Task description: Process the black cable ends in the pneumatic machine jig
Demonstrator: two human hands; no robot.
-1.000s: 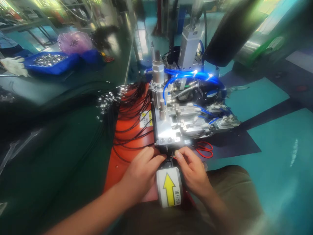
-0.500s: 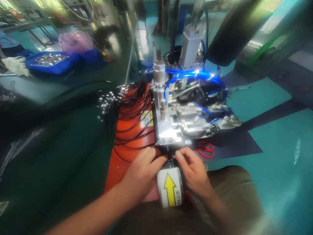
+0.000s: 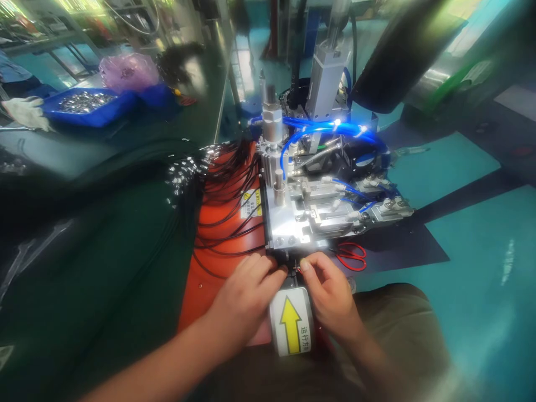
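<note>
At the near end of a silver pneumatic machine (image 3: 288, 218), both my hands meet over a narrow black track (image 3: 291, 279). My left hand (image 3: 247, 290) is closed, thumb and fingers pressed together at the track's left; what they hold, if anything, is hidden. My right hand (image 3: 330, 290) pinches a tiny shiny piece at the track's right side, too small to name. Just below the hands is a white label with a yellow arrow (image 3: 291, 321). Black cables (image 3: 230, 226) run across the orange surface (image 3: 209, 285) to the machine's left edge.
Red-handled scissors (image 3: 352, 257) lie right of my right hand. Blue air tubes (image 3: 330, 127) arch over the machine. Shiny metal cable ends (image 3: 188, 167) lie bunched at the left. Farther back are a blue tray (image 3: 84, 114) of small metal parts and a person's white-gloved hand (image 3: 27, 113).
My hands stay at the same spot; the left fingers have shifted very slightly. The gloved hand at the far left has moved a little. Nothing else visibly differs.
</note>
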